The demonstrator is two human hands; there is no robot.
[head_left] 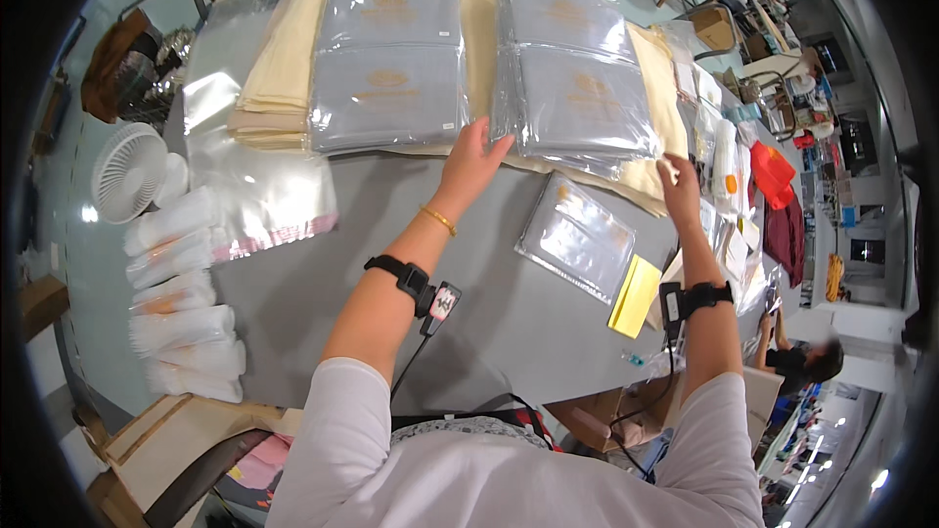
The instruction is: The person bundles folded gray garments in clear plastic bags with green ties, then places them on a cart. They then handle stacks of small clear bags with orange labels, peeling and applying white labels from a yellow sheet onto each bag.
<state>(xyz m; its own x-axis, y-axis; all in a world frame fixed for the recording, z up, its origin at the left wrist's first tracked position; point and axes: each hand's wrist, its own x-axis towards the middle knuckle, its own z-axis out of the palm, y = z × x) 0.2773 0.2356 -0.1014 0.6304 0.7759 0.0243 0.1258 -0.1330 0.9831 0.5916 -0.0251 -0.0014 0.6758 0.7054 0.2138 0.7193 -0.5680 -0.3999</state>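
Observation:
Two stacks of folded grey cloths in clear plastic bags lie side by side at the far part of the table: a left stack [388, 68] and a right stack [582, 88]. Both rest on a pile of folded cream cloth [279, 68]. At the near left corner of the right stack is my left hand [472, 156], its thumb and fingers apart against the plastic. My right hand [680, 191] has its fingers bent together by the near right corner of that stack, over the cream cloth's edge. What they pinch, if anything, is hidden.
A flat clear bag [577, 235] and a yellow folded sheet [636, 295] lie on the grey table [430, 303]. Along the left edge are clear plastic bags [259, 200], rolled plastic bundles [186, 332] and a white fan [130, 171]. A person [807, 360] works at the right.

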